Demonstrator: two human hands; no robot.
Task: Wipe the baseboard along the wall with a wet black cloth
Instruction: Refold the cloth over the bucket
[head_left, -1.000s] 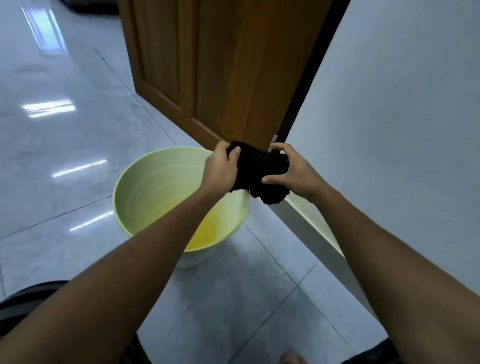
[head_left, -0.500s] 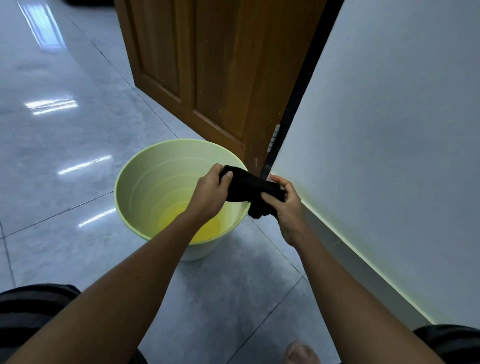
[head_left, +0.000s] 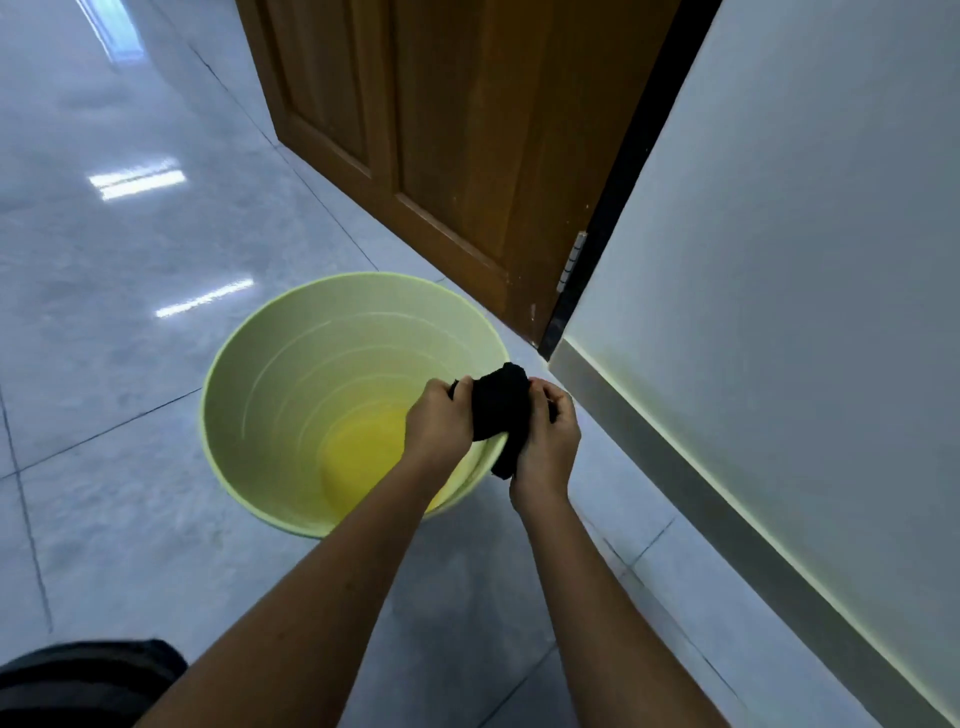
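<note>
A bunched black cloth (head_left: 500, 402) is gripped from both sides, over the right rim of a pale green bucket (head_left: 291, 364). My left hand (head_left: 439, 423) holds its left end and my right hand (head_left: 548, 441) holds its right end, with a tail of cloth hanging below. The grey baseboard (head_left: 691, 483) runs along the foot of the white wall (head_left: 805, 260), from just right of my hands toward the lower right. The cloth is apart from the baseboard.
The bucket holds a little water at its bottom and stands on glossy grey floor tiles (head_left: 104, 260). A brown wooden door (head_left: 441, 130) stands open behind it, hinged at a black frame (head_left: 613, 197) where the wall starts. My dark-clothed knee (head_left: 78, 680) is at the lower left.
Both hands have come down with the cloth from in front of the door to just over the bucket's right rim. The cloth went from a stretched roll to a bunched wad.
</note>
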